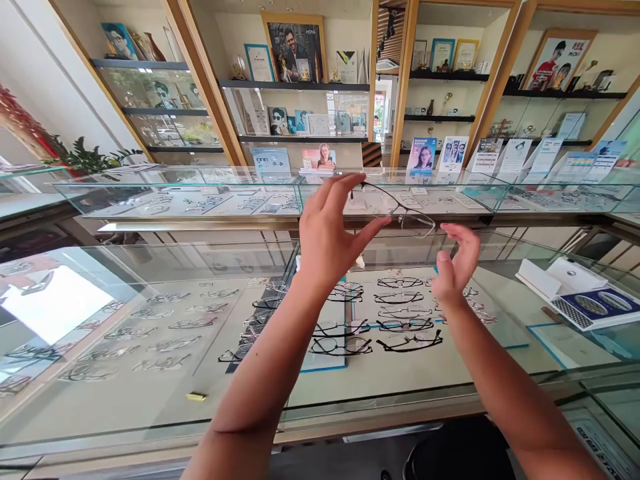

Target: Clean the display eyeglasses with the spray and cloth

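Observation:
A pair of half-rim eyeglasses [406, 208] with a thin dark top bar hangs tilted in the air above the glass counter. My left hand [325, 223] grips its left end, with the fingertips at the upper corner and the thumb lower down, close to the lens. Just off the right end of the glasses is my right hand [457, 260], its thumb and fingers curved and apart, holding nothing. Beneath both hands, rows of eyeglasses [400, 298] lie inside the display case. My left forearm hides part of these rows.
At right on the counter lies a white and blue box [587, 297]. A small yellow object [196, 397] sits near the front left. Beyond, another glass case [240, 203] crosses the view, with advertising cards [423, 157] along its top. A black seat [455, 453] is below me.

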`<action>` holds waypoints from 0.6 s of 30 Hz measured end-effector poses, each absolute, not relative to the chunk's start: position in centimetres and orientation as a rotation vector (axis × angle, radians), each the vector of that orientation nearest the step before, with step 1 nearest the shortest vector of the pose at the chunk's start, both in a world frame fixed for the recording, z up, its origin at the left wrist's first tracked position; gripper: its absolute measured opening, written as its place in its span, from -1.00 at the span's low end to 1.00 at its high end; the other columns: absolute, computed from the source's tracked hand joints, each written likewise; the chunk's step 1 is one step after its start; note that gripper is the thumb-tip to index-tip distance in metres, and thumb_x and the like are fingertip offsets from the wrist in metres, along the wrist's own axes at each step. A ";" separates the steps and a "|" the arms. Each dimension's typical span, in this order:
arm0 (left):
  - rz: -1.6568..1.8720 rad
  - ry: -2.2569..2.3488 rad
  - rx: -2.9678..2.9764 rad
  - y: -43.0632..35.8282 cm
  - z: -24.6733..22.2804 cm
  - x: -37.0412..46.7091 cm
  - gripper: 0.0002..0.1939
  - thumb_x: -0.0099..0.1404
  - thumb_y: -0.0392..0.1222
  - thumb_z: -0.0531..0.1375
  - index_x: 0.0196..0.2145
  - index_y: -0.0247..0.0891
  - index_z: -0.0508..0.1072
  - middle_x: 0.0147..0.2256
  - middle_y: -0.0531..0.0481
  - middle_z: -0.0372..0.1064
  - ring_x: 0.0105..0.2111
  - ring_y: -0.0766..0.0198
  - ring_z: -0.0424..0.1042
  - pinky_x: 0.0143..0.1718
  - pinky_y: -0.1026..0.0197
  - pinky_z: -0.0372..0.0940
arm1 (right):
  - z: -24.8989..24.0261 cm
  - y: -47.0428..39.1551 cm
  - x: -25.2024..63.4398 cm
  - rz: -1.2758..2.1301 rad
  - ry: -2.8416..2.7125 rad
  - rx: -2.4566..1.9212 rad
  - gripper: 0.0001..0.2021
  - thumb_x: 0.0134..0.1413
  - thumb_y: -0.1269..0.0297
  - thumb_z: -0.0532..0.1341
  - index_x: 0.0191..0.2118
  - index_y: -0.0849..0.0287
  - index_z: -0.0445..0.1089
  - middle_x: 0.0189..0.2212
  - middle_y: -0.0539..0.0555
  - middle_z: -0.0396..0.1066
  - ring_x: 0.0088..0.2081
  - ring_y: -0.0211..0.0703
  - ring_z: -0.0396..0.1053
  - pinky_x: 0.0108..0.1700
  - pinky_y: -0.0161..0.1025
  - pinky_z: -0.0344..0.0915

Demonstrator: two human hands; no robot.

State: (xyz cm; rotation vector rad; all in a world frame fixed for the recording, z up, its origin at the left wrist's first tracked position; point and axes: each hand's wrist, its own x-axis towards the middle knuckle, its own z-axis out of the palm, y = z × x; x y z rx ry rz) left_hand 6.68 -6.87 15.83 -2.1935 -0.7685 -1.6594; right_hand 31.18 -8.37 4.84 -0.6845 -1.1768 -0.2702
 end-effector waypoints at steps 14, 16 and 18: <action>-2.041 -0.766 -1.746 -9.8 17.4 3.9 -0.37 0.41 0.09 0.50 0.31 -0.04 0.44 0.18 -0.12 0.55 0.21 -0.05 0.54 0.18 -0.10 0.56 | 15.0 -11.2 24.7 -0.479 -1.446 -0.607 -0.43 0.41 0.04 0.41 0.44 -0.16 0.38 0.29 0.15 0.54 0.32 0.27 0.52 0.35 0.36 0.52; -2.044 -0.745 -1.743 -9.7 17.2 4.2 -0.36 0.40 0.09 0.50 0.31 -0.03 0.44 0.18 -0.12 0.55 0.23 -0.06 0.53 0.17 -0.10 0.56 | 14.7 -11.0 25.2 -0.491 -1.431 -0.600 -0.44 0.41 0.06 0.41 0.44 -0.17 0.39 0.28 0.15 0.56 0.30 0.25 0.55 0.31 0.33 0.57; -2.043 -0.723 -1.737 -9.5 16.9 4.6 -0.36 0.39 0.08 0.51 0.31 -0.02 0.44 0.17 -0.11 0.55 0.22 -0.06 0.53 0.15 -0.10 0.57 | 14.6 -10.8 25.7 -0.499 -1.412 -0.612 -0.47 0.42 0.07 0.40 0.42 -0.17 0.41 0.27 0.14 0.57 0.28 0.24 0.57 0.25 0.30 0.62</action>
